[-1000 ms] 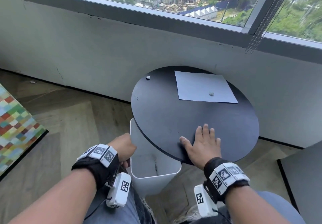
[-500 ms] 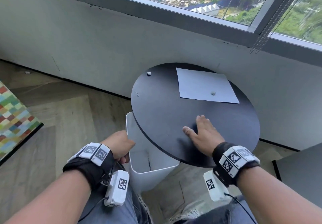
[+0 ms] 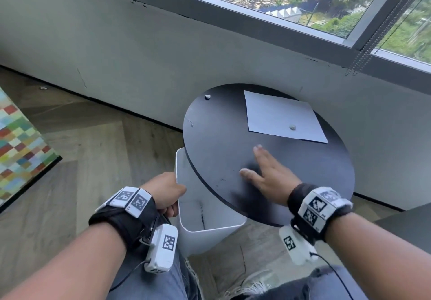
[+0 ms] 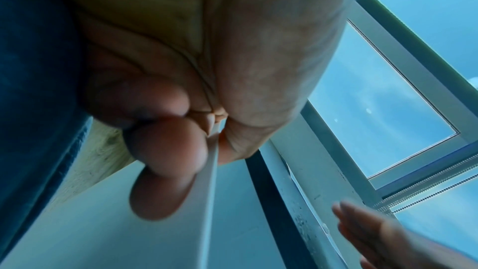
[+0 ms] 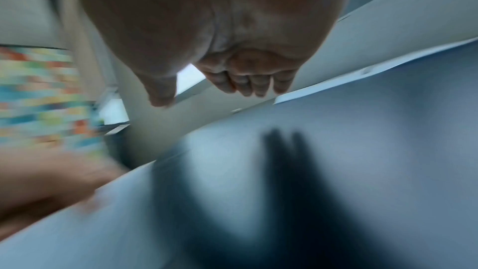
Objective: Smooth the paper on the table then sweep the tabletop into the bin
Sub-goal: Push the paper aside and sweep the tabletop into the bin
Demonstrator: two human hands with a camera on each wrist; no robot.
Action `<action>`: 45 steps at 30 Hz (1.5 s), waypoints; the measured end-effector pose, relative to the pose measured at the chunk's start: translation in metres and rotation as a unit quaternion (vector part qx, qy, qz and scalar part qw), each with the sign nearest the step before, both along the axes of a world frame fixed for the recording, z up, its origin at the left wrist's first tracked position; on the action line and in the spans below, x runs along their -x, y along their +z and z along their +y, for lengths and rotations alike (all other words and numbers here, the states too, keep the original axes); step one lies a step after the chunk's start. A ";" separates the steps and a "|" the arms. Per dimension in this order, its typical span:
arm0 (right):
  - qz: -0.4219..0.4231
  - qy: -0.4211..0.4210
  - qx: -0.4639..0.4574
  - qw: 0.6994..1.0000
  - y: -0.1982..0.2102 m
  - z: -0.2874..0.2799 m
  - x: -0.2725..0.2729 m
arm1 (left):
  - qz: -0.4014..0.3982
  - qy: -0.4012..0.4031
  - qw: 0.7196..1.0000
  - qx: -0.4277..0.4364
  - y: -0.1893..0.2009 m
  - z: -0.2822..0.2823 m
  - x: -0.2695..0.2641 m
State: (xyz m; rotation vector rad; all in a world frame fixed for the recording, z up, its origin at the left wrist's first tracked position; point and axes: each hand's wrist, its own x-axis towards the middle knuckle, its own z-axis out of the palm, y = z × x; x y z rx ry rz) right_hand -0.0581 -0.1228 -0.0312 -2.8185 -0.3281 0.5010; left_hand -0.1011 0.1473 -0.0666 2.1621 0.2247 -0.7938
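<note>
A flat white paper (image 3: 283,117) lies at the far right of the round black table (image 3: 221,141). One small crumb (image 3: 292,127) sits on the paper's near edge, another crumb (image 3: 207,96) near the table's far left rim. My right hand (image 3: 265,173) hovers open, fingers straight, just above the near middle of the tabletop, short of the paper. My left hand (image 3: 166,192) grips the rim of the white bin (image 3: 210,227), which stands under the table's left edge; the left wrist view shows fingers (image 4: 165,156) and thumb pinching the bin (image 4: 209,191) wall.
A grey wall (image 3: 140,54) with a window above runs behind the table. A colourful checked rug (image 3: 18,145) lies on the wooden floor at left. A dark surface (image 3: 410,225) shows at the right edge. My knees in jeans are below.
My right hand has lifted off the near table edge and moved forward toward the paper. My left hand keeps its grip on the bin rim.
</note>
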 end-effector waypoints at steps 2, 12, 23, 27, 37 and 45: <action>0.027 -0.048 0.079 0.995 -0.005 -0.015 -0.023 | 0.004 0.001 1.000 -0.001 -0.001 0.001 0.000; 0.045 0.205 0.067 0.975 0.007 0.024 0.036 | 0.010 -0.001 1.000 0.014 -0.006 0.000 -0.004; 0.047 0.179 0.147 0.972 -0.014 0.037 0.021 | 0.017 -0.001 1.000 0.009 -0.009 0.002 -0.006; 0.064 0.295 0.106 0.947 0.005 0.043 0.047 | 0.016 0.002 1.000 0.014 -0.009 0.001 -0.005; 0.033 0.215 0.147 0.965 -0.014 0.063 0.015 | 0.011 0.003 1.000 0.001 -0.007 0.003 -0.005; 0.024 0.172 0.053 0.983 0.008 0.049 0.009 | 0.010 0.011 1.000 0.011 -0.009 0.003 -0.005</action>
